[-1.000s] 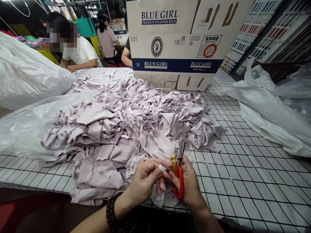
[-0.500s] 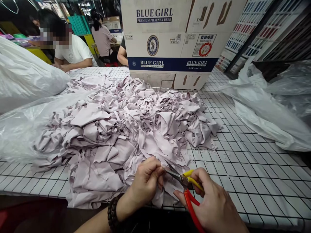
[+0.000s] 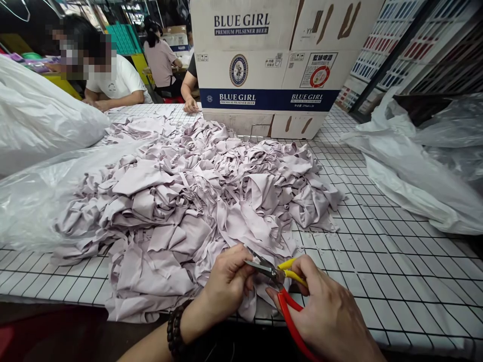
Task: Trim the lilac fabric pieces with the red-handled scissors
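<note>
My left hand point(image 3: 225, 282), a dark bead bracelet on its wrist, pinches a piece of pale lilac fabric point(image 3: 253, 296) at the near edge of the table. My right hand point(image 3: 329, 315) grips red and yellow snips point(image 3: 284, 286), their blades pointing left at the pinched cloth beside my left fingers. Behind my hands a big heap of lilac fabric pieces point(image 3: 196, 196) covers the middle of the white grid-patterned table point(image 3: 388, 271).
A large Blue Girl beer carton point(image 3: 279, 60) stands at the back of the table. Clear plastic bags lie at the left point(image 3: 41, 125) and right point(image 3: 415, 166). A person in a white shirt point(image 3: 109, 80) sits at the far left; other people work further back.
The snips swung from pointing upward to pointing left at the cloth. My right hand dropped toward the lower right, and the blades closed in on the pinched fabric.
</note>
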